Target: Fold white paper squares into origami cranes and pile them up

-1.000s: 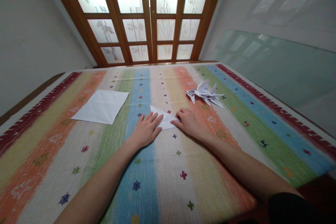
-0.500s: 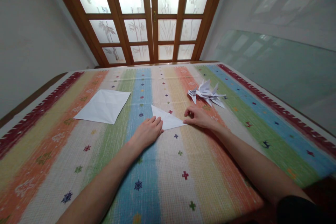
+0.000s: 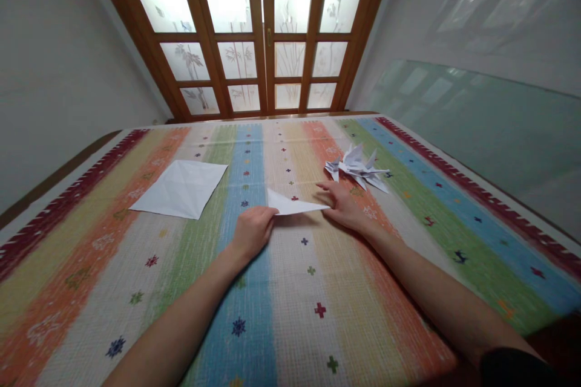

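A white sheet of paper folded into a triangle [image 3: 290, 204] is raised slightly off the striped tablecloth, with a shadow beneath it. At its left corner, my left hand [image 3: 254, 227] is closed in a pinch on the paper. My right hand [image 3: 342, 205] is at the opposite, pointed end, thumb and fingers apart. The tip meets its thumb, and whether that thumb presses on it cannot be made out. Just beyond my right hand lies a cluster of folded white paper cranes [image 3: 356, 167].
An unfolded, creased square of white paper [image 3: 181, 188] lies to the left on the striped tablecloth [image 3: 190, 290]. Wooden doors with frosted panes [image 3: 267, 36] stand past the table's far edge. A glass panel [image 3: 476, 109] leans along the right wall.
The folded paper has come up off the cloth and tilted. My left hand went from lying on it to pinching its corner. The fingers of my right hand have spread apart.
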Available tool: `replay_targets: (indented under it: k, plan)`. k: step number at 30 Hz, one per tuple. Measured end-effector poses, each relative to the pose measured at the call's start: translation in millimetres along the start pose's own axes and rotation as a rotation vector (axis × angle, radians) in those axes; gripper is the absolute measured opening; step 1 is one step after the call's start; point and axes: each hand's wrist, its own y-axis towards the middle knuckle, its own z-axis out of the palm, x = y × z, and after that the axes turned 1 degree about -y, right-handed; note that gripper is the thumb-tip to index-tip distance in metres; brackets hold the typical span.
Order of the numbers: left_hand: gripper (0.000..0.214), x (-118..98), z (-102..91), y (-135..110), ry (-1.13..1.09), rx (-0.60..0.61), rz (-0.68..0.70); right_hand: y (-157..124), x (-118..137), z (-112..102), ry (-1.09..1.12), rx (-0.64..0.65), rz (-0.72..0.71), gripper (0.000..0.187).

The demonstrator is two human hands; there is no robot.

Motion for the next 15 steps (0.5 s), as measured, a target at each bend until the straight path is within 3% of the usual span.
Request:
replay_targets:
  k: [2,4,6,8,10,12,15]
  plan:
    - [0.02,0.0,-1.2,3.0,-0.359,-0.137,-0.15,-0.7,6.9,3.4,0.136,0.003,-0.008,0.059]
    - [0.024,-1.6,-0.4,5.9,-0.741,-0.172,-0.282,-2.7,18.0,10.5,0.349,0.044,0.022,0.072]
    - [0.03,-2.8,3.1,7.4,-1.041,-0.121,-0.365,-6.2,32.2,20.6,0.626,0.134,0.095,0.073]
    - [0.034,-2.8,8.4,7.3,-1.183,-0.019,-0.417,-10.0,46.8,31.1,0.809,0.158,0.198,0.071]
    - [0.034,-2.5,13.2,6.0,-1.156,0.018,-0.46,-12.5,58.8,39.5,0.88,0.131,0.249,0.061]
    - [0.032,-3.8,15.7,3.9,-0.988,-0.023,-0.475,-12.8,66.2,44.7,0.881,0.117,0.271,0.047]
    - [0.042,-11.5,15.5,-0.7,-0.605,-0.246,-0.43,-10.3,70.3,48.0,0.829,0.042,0.318,0.03]
